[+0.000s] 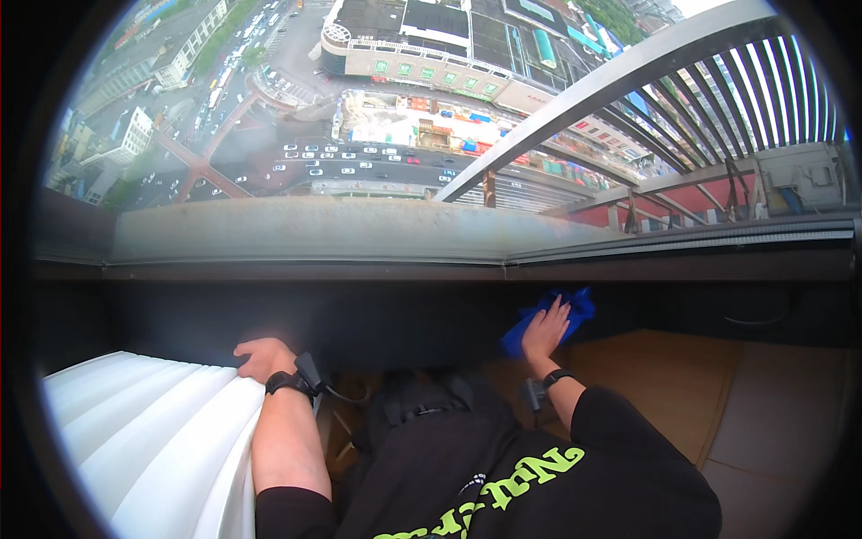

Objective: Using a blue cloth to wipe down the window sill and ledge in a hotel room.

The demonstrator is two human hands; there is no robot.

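Note:
A crumpled blue cloth (pixel 584 307) lies on the dark window sill (pixel 422 314), right of the middle. Flat on it rests my right hand (pixel 548 331), its fingers stretched out and pointing away from me. Farther left, my left hand (pixel 267 357) is at the near edge of the sill, against the top of a white pleated curtain (pixel 162 422). Its fingers are bent and their tips are partly hidden, so what they grip cannot be made out. Each wrist wears a black strap with a small dark device.
Beyond the sill runs the window frame (pixel 305 271), with a pale outer ledge (pixel 314 229) behind it. A metal railing (pixel 611 85) slants across the right. Far below are a road with cars and large buildings. Brown panels (pixel 673 386) stand at the lower right.

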